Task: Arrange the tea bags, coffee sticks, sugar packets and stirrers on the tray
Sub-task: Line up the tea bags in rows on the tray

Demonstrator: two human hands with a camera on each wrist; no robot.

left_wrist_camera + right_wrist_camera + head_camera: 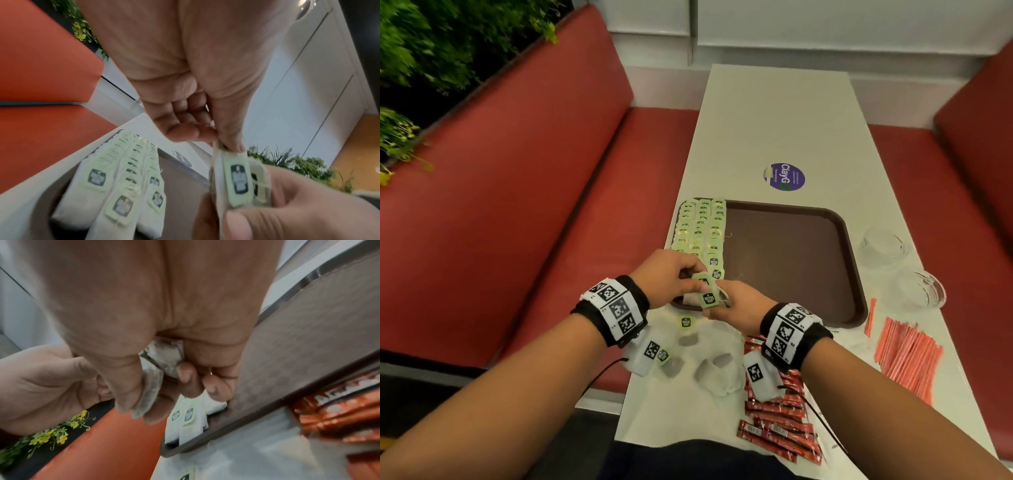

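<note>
While both hands met over the near-left corner of the brown tray (791, 253), the left hand (664, 277) pinched the top of a small bunch of tea bags (707, 294) between thumb and curled fingers, and the right hand (739, 305) gripped the same bunch from below, its fingers (185, 376) curled round the paper bags. One green tag (238, 180) faced outward, its long axis running roughly from the left thumb down toward the right hand; a second tag sat just behind it. Along the tray's left side lay three overlapping rows of tea bags (700, 229), each row running from the tray's near edge toward its far edge, tags up. The rest of the tray floor was bare brown. On the white table (777, 113) just before the tray's near edge lay loose tea bags (688, 339), and to the right of them, near the tray's near-right corner, a heap of red coffee sticks (777, 421), partly hidden by the right wrist. Right of the tray's near-right corner lay a bundle of orange-striped stirrers (907, 356), long axes roughly parallel to the tray's right side. Two clear glass bowls (883, 246) stood just beside the tray's right rim. Beyond the tray's far edge was a round purple sticker (786, 177).
</note>
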